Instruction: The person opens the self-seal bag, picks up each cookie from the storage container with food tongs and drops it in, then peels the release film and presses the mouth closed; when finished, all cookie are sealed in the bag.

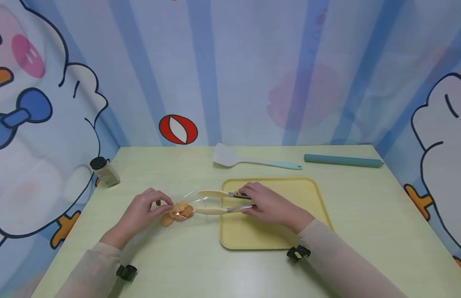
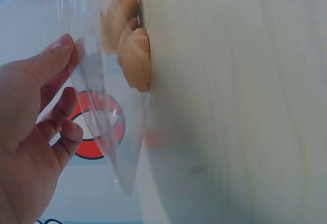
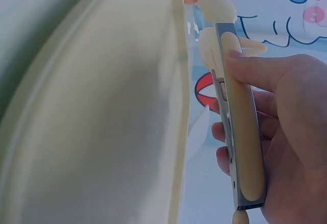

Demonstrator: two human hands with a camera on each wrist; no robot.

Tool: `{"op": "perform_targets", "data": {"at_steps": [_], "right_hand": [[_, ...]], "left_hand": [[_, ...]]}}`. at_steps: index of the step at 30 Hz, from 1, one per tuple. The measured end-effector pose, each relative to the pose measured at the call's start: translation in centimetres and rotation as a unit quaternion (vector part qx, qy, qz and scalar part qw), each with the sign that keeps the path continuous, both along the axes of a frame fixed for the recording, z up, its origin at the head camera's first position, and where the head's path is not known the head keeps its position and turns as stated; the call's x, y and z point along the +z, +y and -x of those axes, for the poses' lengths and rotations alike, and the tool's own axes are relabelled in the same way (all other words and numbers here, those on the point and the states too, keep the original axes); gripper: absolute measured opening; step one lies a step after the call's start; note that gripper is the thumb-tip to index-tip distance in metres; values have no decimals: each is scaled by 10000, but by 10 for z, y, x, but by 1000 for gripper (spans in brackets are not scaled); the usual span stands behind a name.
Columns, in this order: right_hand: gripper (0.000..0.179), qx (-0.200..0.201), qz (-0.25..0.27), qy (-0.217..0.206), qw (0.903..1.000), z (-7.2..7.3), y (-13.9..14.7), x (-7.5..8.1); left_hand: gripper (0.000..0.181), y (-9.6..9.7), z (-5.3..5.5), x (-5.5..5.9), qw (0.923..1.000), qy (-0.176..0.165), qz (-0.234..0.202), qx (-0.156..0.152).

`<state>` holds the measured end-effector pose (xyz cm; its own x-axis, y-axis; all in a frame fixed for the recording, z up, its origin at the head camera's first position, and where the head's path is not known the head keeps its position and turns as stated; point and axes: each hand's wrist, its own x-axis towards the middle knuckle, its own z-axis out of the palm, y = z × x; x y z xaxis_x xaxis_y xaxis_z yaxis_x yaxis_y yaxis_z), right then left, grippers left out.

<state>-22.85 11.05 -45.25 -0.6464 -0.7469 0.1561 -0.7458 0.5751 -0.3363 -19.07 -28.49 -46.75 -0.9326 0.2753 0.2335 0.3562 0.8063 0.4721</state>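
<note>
My left hand point(image 1: 142, 211) pinches a clear plastic bag point(image 2: 97, 96) between thumb and fingertips, as the left wrist view shows up close. Inside the bag lie several thin orange-brown crisps point(image 1: 182, 212), bunched low against the table. My right hand point(image 1: 273, 207) grips a pair of tongs point(image 3: 242, 117) with cream tips and metal arms, thumb along one arm. Their two tips point(image 1: 209, 211) are spread apart and point left, at the bag's right end close to the crisps. Beneath the right hand is a yellow tray point(image 1: 230, 242).
A grey-white spatula point(image 1: 224, 156) with a light teal handle lies behind the tray. To its right is a teal rolled cylinder point(image 1: 342, 160). A black-capped jar point(image 1: 107, 174) stands at the table's left edge. A printed curtain point(image 1: 245, 74) hangs behind the table.
</note>
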Motion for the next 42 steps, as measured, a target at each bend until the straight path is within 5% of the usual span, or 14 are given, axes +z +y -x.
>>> {"op": "perform_targets", "data": {"at_steps": [10, 20, 42], "right_hand": [[54, -646, -121, -202, 9976, -24, 61, 4], [50, -957, -268, 285, 9946, -41, 121, -2], [50, -1572, -392, 2, 9868, -79, 201, 12]], "left_hand": [[16, -3, -7, -4, 9998, -166, 61, 54], [16, 0, -7, -6, 9998, -181, 27, 39], [16, 4, -4, 4, 9999, -124, 60, -95]]}}
